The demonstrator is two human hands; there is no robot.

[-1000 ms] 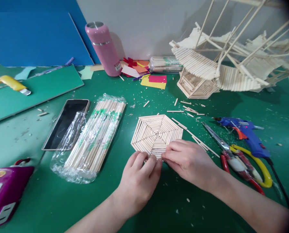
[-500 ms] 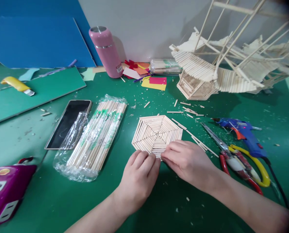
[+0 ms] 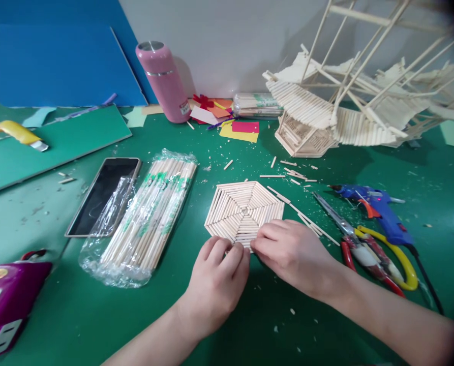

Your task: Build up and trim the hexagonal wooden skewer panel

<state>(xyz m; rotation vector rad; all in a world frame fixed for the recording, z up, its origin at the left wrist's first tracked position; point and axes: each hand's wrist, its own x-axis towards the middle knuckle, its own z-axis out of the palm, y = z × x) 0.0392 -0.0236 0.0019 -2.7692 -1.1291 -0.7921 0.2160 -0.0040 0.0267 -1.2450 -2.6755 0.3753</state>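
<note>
A flat hexagonal panel of thin wooden sticks (image 3: 245,206), laid in rings around a small centre hole, rests on the green table. At its near edge my left hand (image 3: 219,284) is closed, thumb and fingers pinched near the left end of the edge stick. My right hand (image 3: 291,251) is closed too, its fingertips pinching at the right end of that same edge. Between the fingertips a short wooden stick (image 3: 245,245) shows in part; the fingers hide its ends. Loose cut sticks (image 3: 306,218) lie to the right of the panel.
A packet of sticks (image 3: 150,218) and a phone (image 3: 104,195) lie left. At right are a blue glue gun (image 3: 379,208) and red-and-yellow-handled cutters (image 3: 364,249). Behind stand a pink flask (image 3: 165,84) and a large stick model (image 3: 310,107). A yellow knife (image 3: 19,133) lies far left.
The whole view has shifted slightly, so things sit a little further left. My hands stay at the panel's near edge; my left fingers have moved a little.
</note>
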